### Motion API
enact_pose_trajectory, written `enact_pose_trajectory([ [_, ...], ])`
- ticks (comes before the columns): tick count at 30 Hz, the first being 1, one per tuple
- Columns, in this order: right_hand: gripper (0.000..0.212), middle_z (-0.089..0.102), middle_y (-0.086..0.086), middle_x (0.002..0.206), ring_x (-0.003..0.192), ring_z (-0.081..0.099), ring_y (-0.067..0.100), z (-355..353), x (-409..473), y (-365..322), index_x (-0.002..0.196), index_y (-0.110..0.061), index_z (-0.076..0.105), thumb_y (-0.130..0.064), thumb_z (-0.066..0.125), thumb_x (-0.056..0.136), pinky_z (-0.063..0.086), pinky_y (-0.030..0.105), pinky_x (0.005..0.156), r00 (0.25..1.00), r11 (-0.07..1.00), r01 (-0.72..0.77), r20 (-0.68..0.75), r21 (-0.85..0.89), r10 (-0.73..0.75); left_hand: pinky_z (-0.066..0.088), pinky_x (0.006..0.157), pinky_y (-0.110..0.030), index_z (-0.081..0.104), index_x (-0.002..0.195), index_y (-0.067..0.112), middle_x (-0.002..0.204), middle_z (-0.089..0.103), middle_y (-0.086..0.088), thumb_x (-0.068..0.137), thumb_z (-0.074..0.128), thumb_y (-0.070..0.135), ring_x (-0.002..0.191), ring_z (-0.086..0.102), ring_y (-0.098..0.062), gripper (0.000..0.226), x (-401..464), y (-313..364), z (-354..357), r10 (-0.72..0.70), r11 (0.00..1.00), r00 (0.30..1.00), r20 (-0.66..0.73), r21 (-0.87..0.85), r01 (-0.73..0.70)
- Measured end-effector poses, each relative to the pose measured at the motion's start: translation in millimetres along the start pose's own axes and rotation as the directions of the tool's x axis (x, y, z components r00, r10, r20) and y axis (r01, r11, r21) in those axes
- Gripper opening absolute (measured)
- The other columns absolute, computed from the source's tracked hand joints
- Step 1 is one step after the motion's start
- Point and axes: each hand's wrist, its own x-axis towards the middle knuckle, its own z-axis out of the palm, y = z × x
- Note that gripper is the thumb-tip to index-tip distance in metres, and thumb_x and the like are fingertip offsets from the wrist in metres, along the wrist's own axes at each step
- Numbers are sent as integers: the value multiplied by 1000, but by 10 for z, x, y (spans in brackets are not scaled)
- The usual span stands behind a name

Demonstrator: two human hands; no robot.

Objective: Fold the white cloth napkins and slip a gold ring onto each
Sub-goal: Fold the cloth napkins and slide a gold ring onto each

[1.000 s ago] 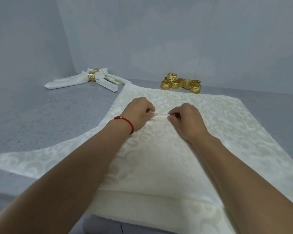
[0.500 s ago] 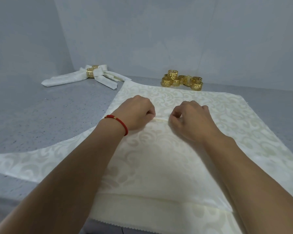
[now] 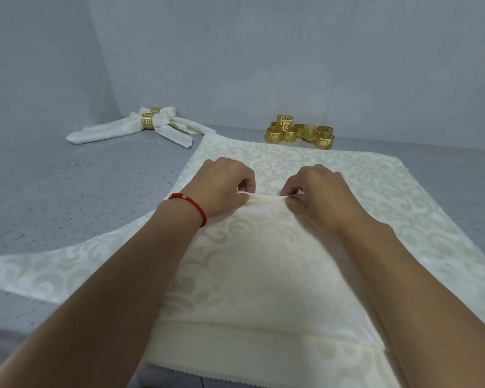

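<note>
At far left on the speckled grey countertop (image 3: pixel 67 191): finished napkins (image 3: pixel 129 127), white damask folded into long strips, crossing one another, cinched by shiny gold rings (image 3: pixel 148 120) with a cut-out key pattern. Nearer centre: left hand (image 3: pixel 221 189), red cord bracelet (image 3: pixel 191 204) at the wrist, fingers curled tight, pinching one end of a small raised pleat (image 3: pixel 263 198) in the open napkin (image 3: pixel 263 261). Spread flat under both forearms, cream-white cloth woven with glossy scrollwork, edges pinked in a zigzag, near edge hanging over the counter's front. Just right of the pleat: right hand (image 3: pixel 319 194), fingers likewise curled close, pinching the other end of the same ridge. Beyond the far edge, right of centre: loose rings (image 3: pixel 300 132) heaped in a cluster, openwork gold metal, touching one another, near the grey wall (image 3: pixel 291 51).
</note>
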Motion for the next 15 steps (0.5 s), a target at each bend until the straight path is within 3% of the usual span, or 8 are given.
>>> enact_pose_trajectory([
  [5, 19, 70, -11, 80, 84, 63, 17, -56, -48, 14, 84, -28, 79, -20, 62, 88, 51, 42, 83, 1000, 997, -24, 8, 76, 24, 42, 66, -16, 77, 84, 28, 78, 64, 18, 87, 66, 19, 77, 59, -2, 15, -74, 3, -112, 17, 994, 996, 90, -112, -7],
  [8, 13, 67, -14, 79, 80, 63, 14, -45, -55, 43, 99, -25, 78, -24, 68, 92, 53, 39, 81, 1000, 992, -24, 15, 124, 22, 38, 66, -9, 77, 97, 28, 79, 66, 15, 89, 69, 19, 78, 59, -1, 14, -73, -28, -96, 24, 989, 997, 68, -148, -14],
  [11, 11, 66, -14, 83, 86, 62, 13, -26, -29, 54, 99, -24, 79, -24, 72, 91, 54, 41, 84, 997, 991, -29, 78, 128, 19, 37, 67, -13, 74, 107, 25, 82, 63, 13, 90, 71, 22, 80, 55, -3, 18, -51, -58, -47, 7, 991, 994, 112, -130, 8],
  [15, 4, 66, -13, 89, 91, 62, 15, -50, -35, 13, 93, -24, 71, -22, 69, 91, 52, 39, 82, 995, 994, -28, 101, 106, 18, 42, 72, -27, 70, 91, 26, 81, 55, 16, 88, 70, 23, 85, 55, -10, 4, -11, -48, -43, 23, 999, 991, 135, -39, -18],
])
